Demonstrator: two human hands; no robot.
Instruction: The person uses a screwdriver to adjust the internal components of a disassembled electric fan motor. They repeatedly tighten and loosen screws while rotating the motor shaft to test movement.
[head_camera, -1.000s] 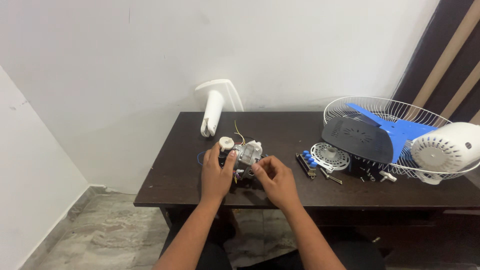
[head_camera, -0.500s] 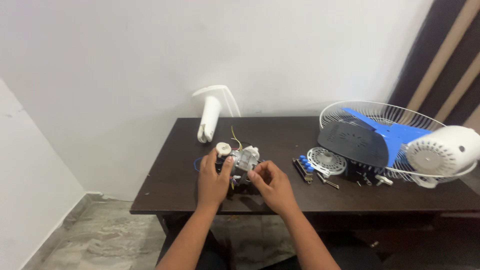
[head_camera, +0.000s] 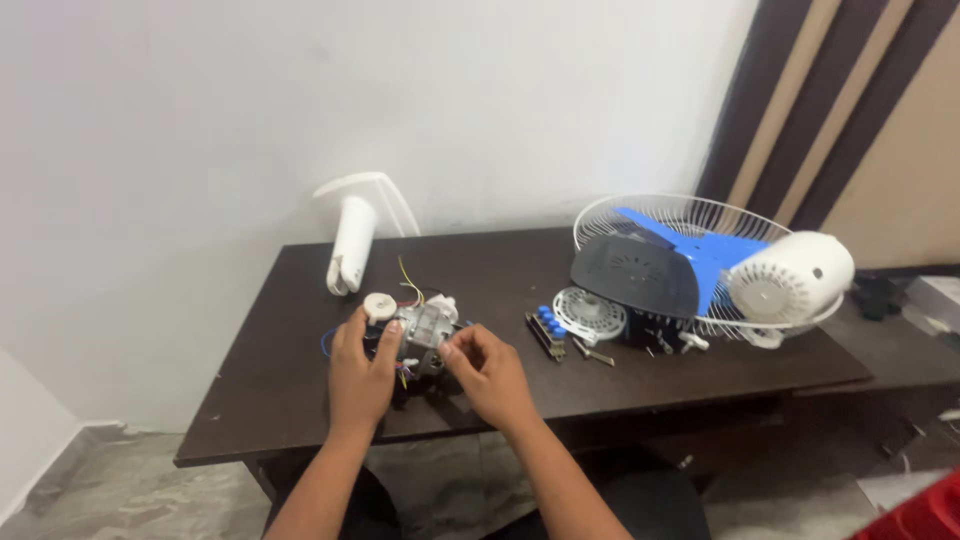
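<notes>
Dark wooden counter (head_camera: 300, 400) against a white wall. The motor (head_camera: 425, 328), a small metal fan motor with loose yellow, red and blue wires, sits near the counter's front edge at about 7 o'clock from its centre, between both hands. Left hand (head_camera: 358, 378) cups the motor from its 9 o'clock side, fingers (head_camera: 352, 330) curled partly closed around the body, thumb up by the round white knob (head_camera: 378, 306); likely a steadying grip so the part does not roll. Right hand (head_camera: 492, 378) comes in from 3 o'clock, thumb and forefinger pinched nearly together at the motor's near side; whether they hold a screw or a wire I cannot tell, too small. At 12 o'clock from the motor a white stand (head_camera: 350, 240) lies tipped over. At 3 o'clock, well apart, the wire guard (head_camera: 680, 210) holds the blue blade (head_camera: 700, 250), a dark cover (head_camera: 630, 272) and white housing (head_camera: 790, 278). Between them, a blue-button switch strip (head_camera: 546, 328) and small loose parts, seemingly laid out within reach.
</notes>
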